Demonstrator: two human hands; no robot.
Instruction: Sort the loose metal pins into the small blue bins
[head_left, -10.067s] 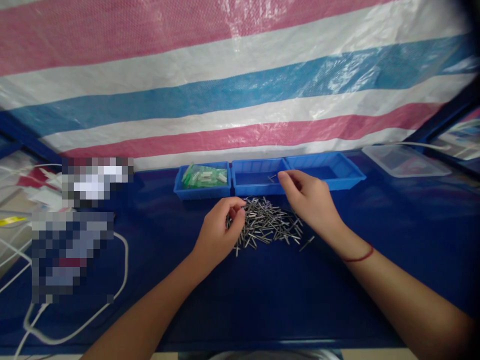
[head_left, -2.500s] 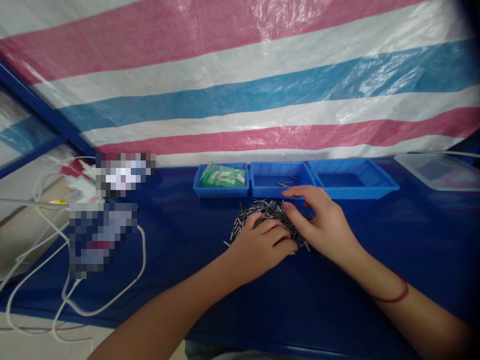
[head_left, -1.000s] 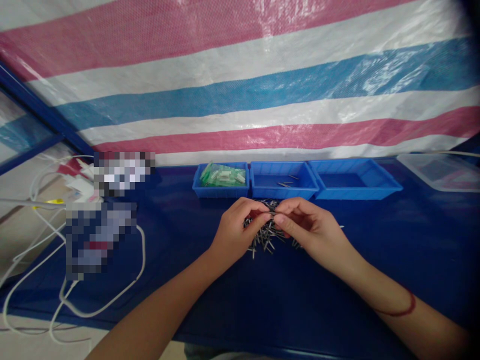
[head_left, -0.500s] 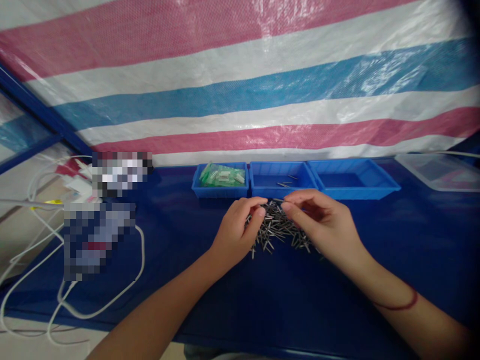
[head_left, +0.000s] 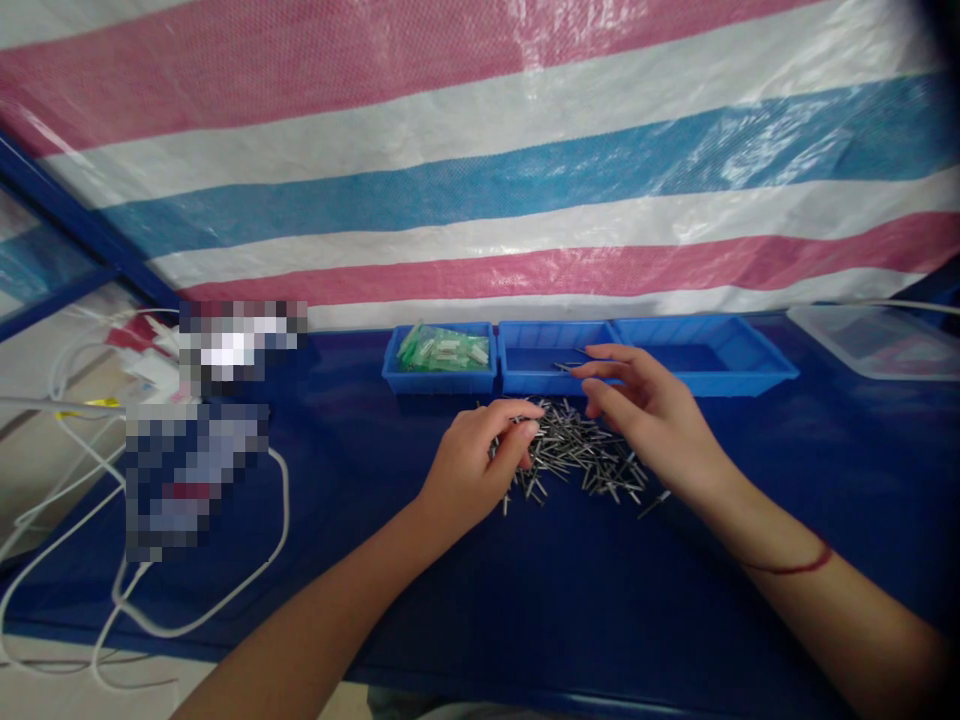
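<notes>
A heap of thin metal pins that look like blind rivets [head_left: 577, 450] lies loose on the blue tabletop. My left hand [head_left: 480, 455] rests at the left side of the heap, its thumb and forefinger pinched close together; whatever is between them is too small to make out. Over the front edge of the middle blue bin [head_left: 536, 380] is my right hand [head_left: 652, 405], fingers apart and holding nothing visible. A few of the same metal pins [head_left: 568, 366] lie inside that bin, close to my right fingertips.
The left blue bin [head_left: 439, 383] holds green-tinted plastic packets [head_left: 442, 347]. A third blue bin [head_left: 720, 383] adjoins on the right. Beyond it lies a clear plastic lid or tray [head_left: 862, 345]. White cables [head_left: 281, 520] loop across the table's left side. Striped sheeting [head_left: 480, 200] hangs behind.
My right hand has lifted from the heap up to the middle bin, and its fingers have parted. My left hand has barely moved.
</notes>
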